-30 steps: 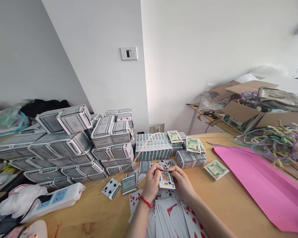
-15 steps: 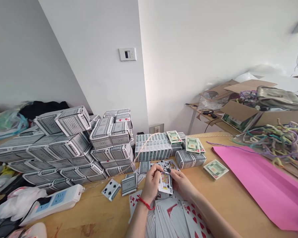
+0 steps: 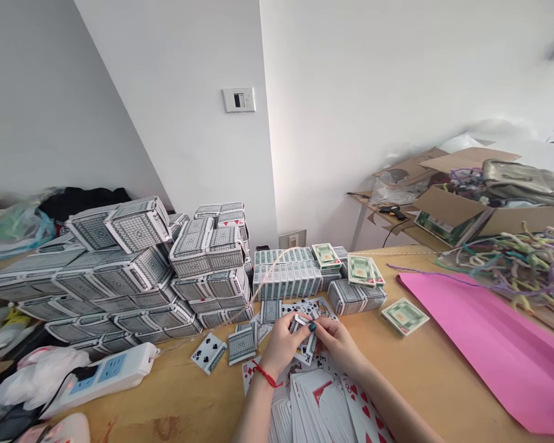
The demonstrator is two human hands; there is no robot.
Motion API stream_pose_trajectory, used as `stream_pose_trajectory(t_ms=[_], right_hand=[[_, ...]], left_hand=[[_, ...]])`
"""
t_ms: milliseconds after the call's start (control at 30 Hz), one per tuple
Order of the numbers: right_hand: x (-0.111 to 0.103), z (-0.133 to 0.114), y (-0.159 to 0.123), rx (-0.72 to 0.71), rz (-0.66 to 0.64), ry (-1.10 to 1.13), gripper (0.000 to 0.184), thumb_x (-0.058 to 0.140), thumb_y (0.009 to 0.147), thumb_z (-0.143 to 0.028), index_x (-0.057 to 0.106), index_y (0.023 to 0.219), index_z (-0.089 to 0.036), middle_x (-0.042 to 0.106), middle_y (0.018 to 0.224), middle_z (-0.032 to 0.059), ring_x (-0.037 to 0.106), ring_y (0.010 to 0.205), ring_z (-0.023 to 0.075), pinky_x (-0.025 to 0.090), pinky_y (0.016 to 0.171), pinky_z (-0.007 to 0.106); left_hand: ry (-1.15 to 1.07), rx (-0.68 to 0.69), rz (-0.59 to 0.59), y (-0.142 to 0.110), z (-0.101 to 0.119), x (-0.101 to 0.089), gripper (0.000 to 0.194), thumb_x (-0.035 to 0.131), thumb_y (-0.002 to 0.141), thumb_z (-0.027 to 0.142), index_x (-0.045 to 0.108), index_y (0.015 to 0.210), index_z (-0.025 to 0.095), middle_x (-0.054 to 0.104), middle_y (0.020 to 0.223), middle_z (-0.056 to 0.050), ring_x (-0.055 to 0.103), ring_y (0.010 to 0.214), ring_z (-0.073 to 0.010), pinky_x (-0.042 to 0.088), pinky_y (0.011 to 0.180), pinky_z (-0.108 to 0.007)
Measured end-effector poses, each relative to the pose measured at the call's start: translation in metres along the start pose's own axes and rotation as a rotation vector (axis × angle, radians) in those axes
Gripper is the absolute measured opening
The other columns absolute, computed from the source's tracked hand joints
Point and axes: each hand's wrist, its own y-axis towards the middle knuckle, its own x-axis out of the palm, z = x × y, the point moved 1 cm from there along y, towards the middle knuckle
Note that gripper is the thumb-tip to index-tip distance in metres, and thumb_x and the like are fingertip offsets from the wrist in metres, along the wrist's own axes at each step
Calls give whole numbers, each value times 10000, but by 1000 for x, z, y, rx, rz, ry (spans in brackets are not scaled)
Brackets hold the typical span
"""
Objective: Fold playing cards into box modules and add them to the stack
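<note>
Both hands meet over the table at a playing card [image 3: 306,352]. It looks bent, with patterned back and a strip of face both showing. My left hand [image 3: 277,346] wraps its fingers round the card's left side, thumb pressed on it. From the right, my right hand [image 3: 336,346] pinches the card's upper right edge. Below the wrists lies a spread pile of loose cards [image 3: 321,406], an eight of hearts [image 3: 364,409] among them. Left of my hands are a folded card of spades [image 3: 208,352] and small folded card pieces [image 3: 242,344].
Stacked blocks made of folded cards [image 3: 138,277] rise at the left, behind a power strip [image 3: 113,375]. Boxed decks [image 3: 286,274] line the back; another green card box [image 3: 404,316] lies to the right. Pink paper [image 3: 480,344], tangled pipe cleaners [image 3: 526,264] and a cardboard box [image 3: 512,218] fill the right side.
The card, earlier showing its king face flat, now appears bent with its back partly visible. My fingers have shifted closer together on it. The view has moved slightly.
</note>
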Motion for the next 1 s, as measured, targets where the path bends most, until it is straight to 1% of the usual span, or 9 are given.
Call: stream_pose_trajectory(t_ms=[133,300,400,600,767,833,867,933,1000], right_hand=[[-1,3,-1,-41,-4,-90,317,549,767,-483,550,667,-183,465,536,-41,480,446,124,393,457,251],[-4,2,-2,-163,-2,-348,309,485,815,-448,514,648,-189,459,545,-31,446,507,129,359,498,246],[-5,-1,-3,-217,2,-439,298,470,821,-418,506,626,-196,490,554,-20,441,522,136,339,508,248],[-2,-7,-4,-237,45,-465,276,514,785,-339,501,541,-211,512,514,-18,435,502,141,316,535,260],[0,-5,-3,-207,63,-410,313,529,778,-384,510,518,-211,528,497,-13,449,493,145,330,535,264],[0,-3,-2,-182,66,-367,339,517,784,-432,515,530,-207,540,502,-7,468,493,150,346,530,268],[0,-1,-2,-170,72,-340,354,510,785,-459,517,538,-205,542,504,-4,475,488,152,352,520,270],[-1,1,0,-144,89,-282,376,490,784,-511,526,571,-204,542,506,-2,477,466,152,356,490,271],[-3,2,2,-125,111,-231,389,482,775,-554,548,623,-202,550,512,1,481,458,155,364,476,274]], left_hand=[[-12,1,30,3,-4,1,232,611,702,370,635,799,161,626,748,-28,554,717,-183,411,656,-260],[-41,-12,70,6,-11,2,231,622,688,382,612,702,152,601,681,-17,531,654,-169,394,608,-247],[-51,-20,108,7,-13,4,237,615,691,391,596,655,157,566,618,1,497,603,-152,370,574,-239],[-86,-28,198,10,-18,9,259,617,670,384,533,550,171,477,521,38,413,519,-121,312,515,-229],[-116,-35,283,12,-19,8,364,587,689,404,427,446,184,335,446,63,330,459,-97,254,473,-225],[-124,-42,292,13,-19,7,358,581,701,412,467,453,180,360,442,57,354,456,-100,269,472,-226],[-128,-45,290,14,-18,6,325,593,696,410,515,486,174,412,458,47,392,470,-107,292,481,-226],[-142,-49,283,14,-17,5,236,651,652,392,617,627,160,556,565,6,497,550,-135,355,528,-231],[-159,-58,287,14,-17,4,289,712,587,360,653,776,150,643,713,-41,564,653,-168,401,583,-242]])
